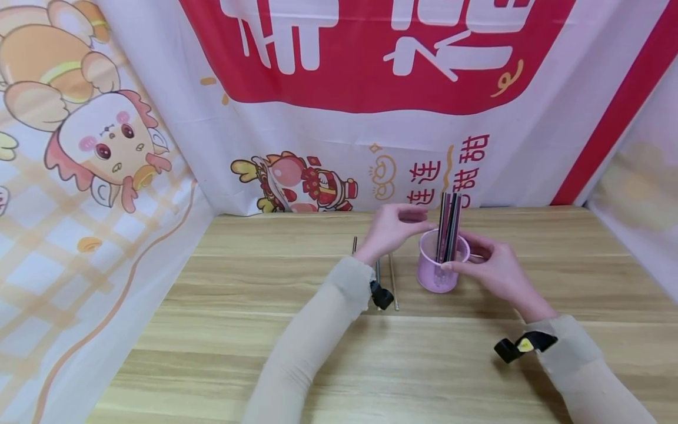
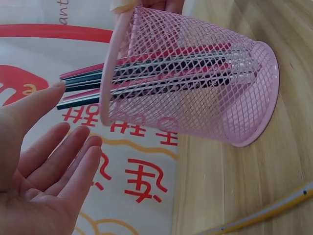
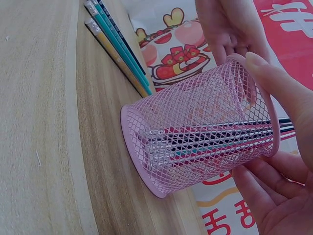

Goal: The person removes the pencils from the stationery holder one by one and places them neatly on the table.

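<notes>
A pink mesh pencil cup (image 1: 435, 281) stands upright on the table with several pencils (image 1: 452, 227) in it, leaning to one side. Through the mesh in the left wrist view, their eraser ends (image 2: 240, 68) show at the bottom. My right hand (image 1: 489, 268) grips the cup from the right, thumb (image 3: 274, 78) at the rim and fingers along the side. On the cup's left, my left hand (image 1: 394, 231) has its fingers extended and holds nothing. Its thumb (image 2: 41, 105) is by the pencils' upper ends; whether it touches them I cannot tell.
Several loose pencils, among them a yellow one (image 3: 117, 61) and a teal one (image 3: 115, 41), lie on the wooden table (image 1: 339, 377) left of the cup, partly hidden by my left arm. A printed cloth (image 1: 318, 129) hangs behind the table, with more cloth at both sides.
</notes>
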Action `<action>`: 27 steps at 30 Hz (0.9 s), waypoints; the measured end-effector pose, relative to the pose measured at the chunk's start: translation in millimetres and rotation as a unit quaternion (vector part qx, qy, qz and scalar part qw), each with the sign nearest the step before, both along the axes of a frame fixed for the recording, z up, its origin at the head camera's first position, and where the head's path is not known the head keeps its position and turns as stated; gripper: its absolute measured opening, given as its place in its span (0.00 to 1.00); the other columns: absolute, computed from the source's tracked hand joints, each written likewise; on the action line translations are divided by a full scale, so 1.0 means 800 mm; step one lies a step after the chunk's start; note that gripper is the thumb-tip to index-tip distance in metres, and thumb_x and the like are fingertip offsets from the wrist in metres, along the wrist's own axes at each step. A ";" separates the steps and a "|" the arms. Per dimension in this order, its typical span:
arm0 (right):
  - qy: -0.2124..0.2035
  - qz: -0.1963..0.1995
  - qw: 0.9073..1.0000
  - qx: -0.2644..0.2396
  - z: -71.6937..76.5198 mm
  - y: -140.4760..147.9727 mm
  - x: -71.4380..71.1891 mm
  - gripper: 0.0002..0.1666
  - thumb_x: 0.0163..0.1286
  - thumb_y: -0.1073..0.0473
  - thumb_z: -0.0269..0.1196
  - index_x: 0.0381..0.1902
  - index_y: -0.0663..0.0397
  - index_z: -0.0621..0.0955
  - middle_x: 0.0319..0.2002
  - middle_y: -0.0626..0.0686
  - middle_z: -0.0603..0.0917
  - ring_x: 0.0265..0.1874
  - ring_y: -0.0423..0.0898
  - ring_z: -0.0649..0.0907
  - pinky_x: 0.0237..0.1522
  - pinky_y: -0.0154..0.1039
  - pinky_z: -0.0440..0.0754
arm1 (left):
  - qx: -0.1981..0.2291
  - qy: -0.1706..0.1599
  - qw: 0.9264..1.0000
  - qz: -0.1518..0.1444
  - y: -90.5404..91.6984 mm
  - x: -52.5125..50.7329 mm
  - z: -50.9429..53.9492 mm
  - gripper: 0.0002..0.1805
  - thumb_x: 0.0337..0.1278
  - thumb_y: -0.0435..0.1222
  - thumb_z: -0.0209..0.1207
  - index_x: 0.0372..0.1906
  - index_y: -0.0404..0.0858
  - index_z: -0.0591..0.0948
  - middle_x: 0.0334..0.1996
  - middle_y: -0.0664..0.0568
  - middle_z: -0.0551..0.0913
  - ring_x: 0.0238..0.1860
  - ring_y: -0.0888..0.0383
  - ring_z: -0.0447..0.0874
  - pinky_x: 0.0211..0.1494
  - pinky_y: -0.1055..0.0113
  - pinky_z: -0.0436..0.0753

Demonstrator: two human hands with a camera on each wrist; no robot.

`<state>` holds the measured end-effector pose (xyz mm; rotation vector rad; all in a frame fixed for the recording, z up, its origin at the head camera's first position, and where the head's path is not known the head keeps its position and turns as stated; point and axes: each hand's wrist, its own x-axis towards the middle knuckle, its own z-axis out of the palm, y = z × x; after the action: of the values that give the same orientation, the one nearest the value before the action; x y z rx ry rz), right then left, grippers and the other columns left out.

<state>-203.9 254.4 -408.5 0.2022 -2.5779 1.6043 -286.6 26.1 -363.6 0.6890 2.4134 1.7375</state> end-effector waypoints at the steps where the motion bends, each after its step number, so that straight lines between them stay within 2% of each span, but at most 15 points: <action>1: 0.001 0.001 1.000 -0.003 0.000 0.000 0.000 0.48 0.59 0.49 0.79 0.73 0.57 0.72 0.65 0.62 0.78 0.56 0.58 0.83 0.48 0.27 0.83 | 0.000 0.001 1.000 0.002 0.004 -0.002 0.000 0.24 0.53 0.43 0.76 0.56 0.42 0.86 0.44 0.58 0.89 0.43 0.67 0.86 0.50 0.73 0.84; 8: 0.005 0.000 1.000 -0.012 0.002 -0.002 0.000 0.47 0.59 0.50 0.79 0.72 0.57 0.72 0.64 0.63 0.78 0.56 0.59 0.83 0.48 0.27 0.83 | -0.011 0.000 1.000 0.010 0.026 -0.011 -0.003 0.24 0.52 0.42 0.76 0.55 0.40 0.86 0.41 0.58 0.89 0.40 0.68 0.86 0.48 0.76 0.83; 18: 0.005 -0.002 1.000 -0.005 0.000 -0.002 -0.001 0.47 0.59 0.51 0.79 0.73 0.56 0.72 0.64 0.63 0.78 0.56 0.59 0.83 0.48 0.27 0.83 | -0.032 0.002 0.999 0.028 0.034 -0.012 -0.010 0.17 0.53 0.43 0.76 0.50 0.46 0.89 0.42 0.62 0.89 0.40 0.70 0.84 0.48 0.75 0.83; 27: 0.012 0.001 1.000 -0.009 -0.001 -0.001 -0.001 0.45 0.60 0.54 0.78 0.72 0.57 0.73 0.64 0.62 0.79 0.56 0.58 0.83 0.48 0.25 0.82 | -0.001 0.012 0.999 0.038 0.039 -0.015 -0.024 0.16 0.53 0.41 0.75 0.48 0.46 0.89 0.42 0.63 0.89 0.39 0.71 0.85 0.47 0.77 0.83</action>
<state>-204.7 253.7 -409.6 0.2199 -2.5461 1.6146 -298.9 57.6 -383.1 0.6292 2.4896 1.7631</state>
